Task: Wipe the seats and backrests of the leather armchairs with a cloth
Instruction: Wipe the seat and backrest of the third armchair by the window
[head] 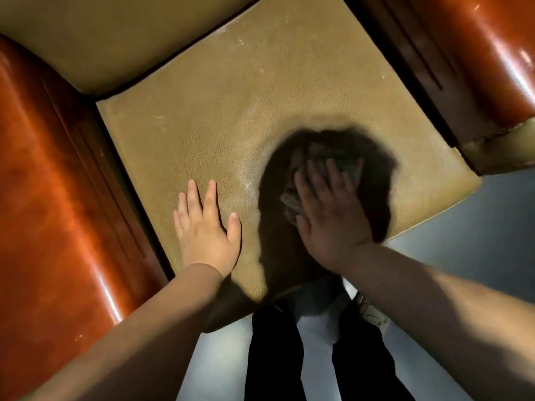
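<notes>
Olive leather seat (231,117) between two glossy red-brown armrests (43,169). Left hand (207,230) lies flat on the seat near its front edge, fingers straight and spread, holding nothing. Right hand (330,209), blurred and in shadow, presses a grey cloth (292,198) onto the seat toward the front right corner; its fingers look extended over the cloth. Olive backrest (101,44) at the rear. Dark trouser legs (275,357) stand on pale floor (463,227) at the seat's front.

One armchair (260,96); two hands (205,227); one cloth (324,157); two legs (275,357).
</notes>
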The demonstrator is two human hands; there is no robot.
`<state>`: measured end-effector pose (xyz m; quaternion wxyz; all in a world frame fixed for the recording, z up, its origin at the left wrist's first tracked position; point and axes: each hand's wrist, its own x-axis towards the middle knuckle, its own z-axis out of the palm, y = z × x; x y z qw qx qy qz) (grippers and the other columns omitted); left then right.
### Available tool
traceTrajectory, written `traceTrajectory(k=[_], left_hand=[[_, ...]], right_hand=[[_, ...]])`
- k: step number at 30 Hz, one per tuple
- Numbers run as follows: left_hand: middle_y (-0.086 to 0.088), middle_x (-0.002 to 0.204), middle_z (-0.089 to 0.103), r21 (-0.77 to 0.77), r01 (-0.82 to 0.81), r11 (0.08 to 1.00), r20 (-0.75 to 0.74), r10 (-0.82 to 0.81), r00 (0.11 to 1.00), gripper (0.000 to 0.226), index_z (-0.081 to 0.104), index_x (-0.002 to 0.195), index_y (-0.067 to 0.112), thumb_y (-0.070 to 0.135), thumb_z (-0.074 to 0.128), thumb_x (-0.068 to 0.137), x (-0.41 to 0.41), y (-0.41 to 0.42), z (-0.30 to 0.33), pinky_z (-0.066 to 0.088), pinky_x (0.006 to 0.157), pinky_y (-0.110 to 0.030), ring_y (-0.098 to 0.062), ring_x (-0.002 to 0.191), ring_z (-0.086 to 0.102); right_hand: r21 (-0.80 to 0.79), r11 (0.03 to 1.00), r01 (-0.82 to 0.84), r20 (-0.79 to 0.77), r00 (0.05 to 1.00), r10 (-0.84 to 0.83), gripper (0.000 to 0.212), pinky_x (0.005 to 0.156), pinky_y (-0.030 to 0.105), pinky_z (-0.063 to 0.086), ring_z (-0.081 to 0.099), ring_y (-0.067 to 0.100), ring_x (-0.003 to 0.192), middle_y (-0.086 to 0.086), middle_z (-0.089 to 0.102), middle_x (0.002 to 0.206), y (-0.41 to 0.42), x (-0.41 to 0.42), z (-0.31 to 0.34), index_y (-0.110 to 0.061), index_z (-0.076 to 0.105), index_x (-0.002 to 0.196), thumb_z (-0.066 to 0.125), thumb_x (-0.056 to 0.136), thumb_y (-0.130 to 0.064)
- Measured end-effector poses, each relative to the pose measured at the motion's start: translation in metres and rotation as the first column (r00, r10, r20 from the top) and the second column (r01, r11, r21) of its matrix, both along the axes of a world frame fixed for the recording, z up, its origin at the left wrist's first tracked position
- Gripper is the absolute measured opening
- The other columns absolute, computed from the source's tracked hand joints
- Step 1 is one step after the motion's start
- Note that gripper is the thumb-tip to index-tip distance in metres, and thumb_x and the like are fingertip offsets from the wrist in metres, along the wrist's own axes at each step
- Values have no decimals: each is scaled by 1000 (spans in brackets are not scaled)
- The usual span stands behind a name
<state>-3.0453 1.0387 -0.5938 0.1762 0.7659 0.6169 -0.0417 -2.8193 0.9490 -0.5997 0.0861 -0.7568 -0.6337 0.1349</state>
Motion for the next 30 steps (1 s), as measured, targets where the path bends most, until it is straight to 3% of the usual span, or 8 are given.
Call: traceTrajectory(k=[4, 7, 11, 15, 18, 22, 26, 30], left_hand=[[-5, 177, 6, 13, 71, 997, 56, -71, 996, 72, 23, 166, 33, 56, 35, 100, 25, 47, 6, 3, 131, -54, -30, 162, 2], [0, 177, 4, 60, -22, 998, 56, 19, 998, 72, 19, 167, 36, 60, 29, 100, 60, 80, -5, 0, 131, -53, -27, 163, 0], [-2, 177, 10, 154, -65, 986, 17, 63, 998, 79, 21, 167, 34, 65, 23, 94, 68, 86, -25, 5, 130, -57, -32, 162, 7], [-4, 176, 13, 127, -64, 990, 26, 61, 998, 79, 22, 166, 32, 57, 33, 92, 68, 85, -22, 7, 129, -60, -35, 162, 9], [-6, 176, 15, 115, -48, 992, 70, 40, 997, 83, 29, 165, 29, 57, 35, 87, 67, 87, -14, 7, 129, -60, -38, 161, 11], [-9, 175, 18, 130, -23, 991, 100, 10, 995, 80, 31, 165, 25, 55, 41, 91, 68, 86, -21, 7, 128, -61, -39, 161, 12], [-10, 174, 20, 172, -42, 984, 101, 24, 995, 80, 35, 164, 25, 54, 47, 91, 63, 88, -31, 13, 127, -62, -39, 160, 15], [-5, 175, 18, 168, -92, 982, 177, 62, 982, 81, 36, 163, 27, 52, 52, 88, 67, 85, -33, 12, 128, -63, -33, 162, 13]], right_hand=[[101, 856, -507, 65, 862, 503, 60, 126, 56, 21, 23, 38, 156, 9, 32, 167, 15, 47, -12, -28, 35, 160, 44, 103, -46], [145, 986, -85, 24, 996, 82, 54, 122, 61, 26, 31, 41, 152, 13, 36, 165, 41, 102, -24, -24, 31, 160, 31, 109, -42], [42, 853, 520, 63, 851, -522, 75, 119, 61, 24, 32, 47, 145, 23, 31, 161, 68, 125, -15, -15, 11, 164, 44, 101, -38], [105, 992, 66, -8, 998, -65, 56, 122, 64, 17, 25, 54, 149, 25, 30, 164, 73, 38, -15, -29, 44, 156, 45, 100, -35], [79, 943, -324, -24, 945, 326, 54, 123, 57, 23, 27, 38, 154, 12, 36, 165, 74, 54, -13, -28, 56, 149, 45, 100, -48], [-55, 997, 53, 24, 998, -51, 67, 122, 61, 26, 24, 36, 155, 10, 29, 167, 93, 147, -12, -14, 42, 155, 36, 99, -50], [-13, 856, 517, 78, 854, -515, 67, 121, 60, 24, 30, 45, 147, 25, 35, 158, 131, 121, -12, -10, 31, 158, 30, 102, -48], [10, 999, 50, -39, 998, -49, 65, 125, 60, 18, 20, 42, 155, 17, 29, 166, 140, 47, -11, -19, 34, 159, 43, 100, -44]])
